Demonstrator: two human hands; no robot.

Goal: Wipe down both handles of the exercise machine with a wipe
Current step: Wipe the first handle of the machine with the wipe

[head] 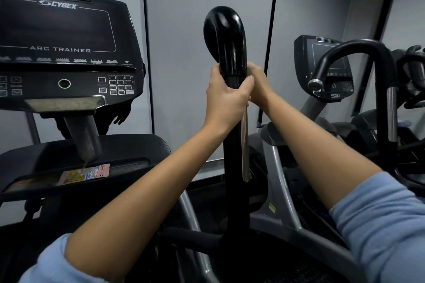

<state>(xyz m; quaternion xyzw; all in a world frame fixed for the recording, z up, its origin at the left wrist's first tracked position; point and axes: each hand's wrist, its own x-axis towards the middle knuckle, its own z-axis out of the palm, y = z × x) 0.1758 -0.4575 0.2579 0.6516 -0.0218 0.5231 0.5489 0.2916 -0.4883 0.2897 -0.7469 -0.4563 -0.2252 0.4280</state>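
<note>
- Right now both your hands are on the same upright black handle, just below its glossy curved top.
- Your left hand wraps the shaft, fingers curled round the front and thumb across it.
- Your right hand grips from the far side of the shaft, touching the left; only its back and wrist show, so how its fingers lie is hidden.
- No wipe can be made out in either grip; if you have one, the hands hide it.
- To your left stands the console, marked CYBEX and ARC TRAINER, its screen dark.
- Below the console, the shallow black tray holds a flat pinkish label.
- To your right, a second curved handle rises in front of another machine's console.
- Light blue sleeves are pushed up on both forearms.
</note>
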